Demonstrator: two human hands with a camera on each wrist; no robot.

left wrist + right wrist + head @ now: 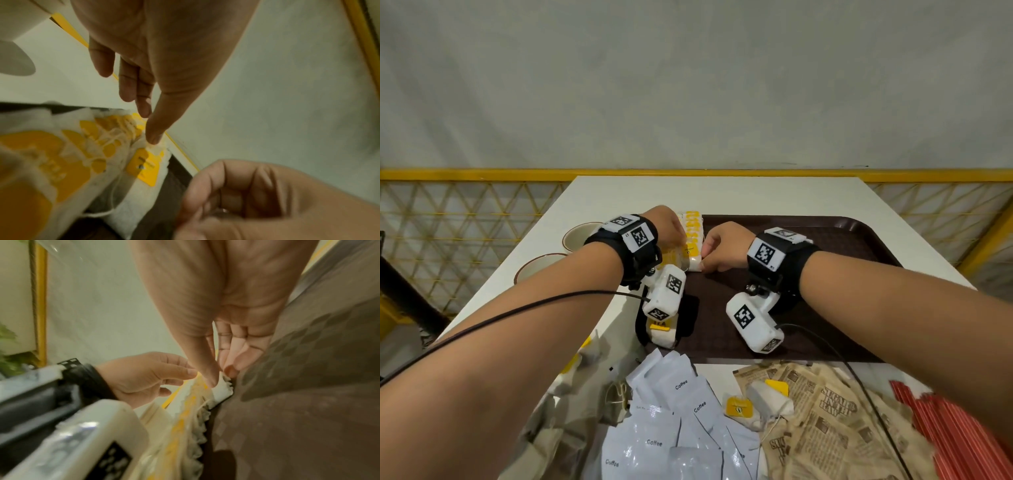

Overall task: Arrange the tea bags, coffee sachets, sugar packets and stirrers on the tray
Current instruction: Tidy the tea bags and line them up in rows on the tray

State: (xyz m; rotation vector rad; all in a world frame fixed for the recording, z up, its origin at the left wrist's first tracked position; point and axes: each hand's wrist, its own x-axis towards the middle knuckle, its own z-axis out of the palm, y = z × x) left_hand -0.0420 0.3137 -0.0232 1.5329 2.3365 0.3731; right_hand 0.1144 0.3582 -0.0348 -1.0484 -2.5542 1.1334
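A row of white tea bags (693, 236) with yellow tags stands along the left edge of the dark brown tray (825, 274). My left hand (674, 233) rests on the row from the left, its fingers fairly straight. In the left wrist view its thumb tip presses on the tea bags (92, 146). My right hand (707, 255) pinches the near corner of the row's end tea bag (223, 389) between thumb and fingertips (230, 369). Another tea bag (661, 334) lies on the tray under my left wrist.
Near the table's front edge lie white coffee sachets (681, 411), brown sugar packets (825, 428), red stirrers (945, 428) and loose tea bags (763, 401). Two paper cups (578, 236) stand left of the tray. A yellow railing runs behind the table.
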